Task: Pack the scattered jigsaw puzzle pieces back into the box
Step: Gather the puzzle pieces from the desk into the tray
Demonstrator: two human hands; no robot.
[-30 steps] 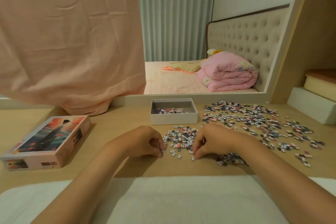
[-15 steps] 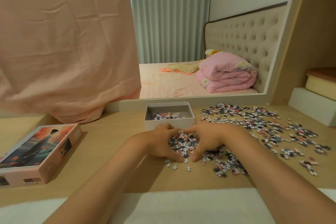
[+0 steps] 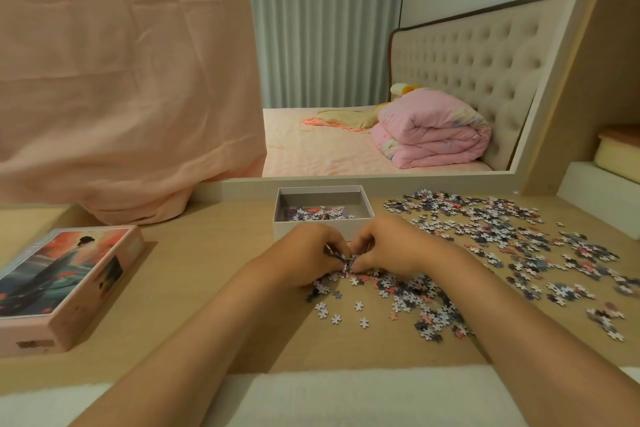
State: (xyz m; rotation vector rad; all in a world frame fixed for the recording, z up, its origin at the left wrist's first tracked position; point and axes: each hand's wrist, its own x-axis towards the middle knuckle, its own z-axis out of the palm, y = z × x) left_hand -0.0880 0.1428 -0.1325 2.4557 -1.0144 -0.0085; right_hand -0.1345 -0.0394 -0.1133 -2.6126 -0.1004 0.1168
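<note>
Sitting near the wooden desk's [image 3: 207, 270] left edge, the pink lid with a painted figure [image 3: 65, 284] is well clear of us. Our left hand [image 3: 308, 256] and right hand [image 3: 388, 248] are curled together, pinching a clump of small jigsaw pieces [image 3: 346, 262] just before the open grey cardboard box [image 3: 322, 208] (a few pieces inside); more scatter toward the right edge.

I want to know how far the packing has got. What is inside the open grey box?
The open grey box holds a small heap of puzzle pieces against its near-left floor; the rest of the floor is bare. The near wall hides the front strip.
</note>
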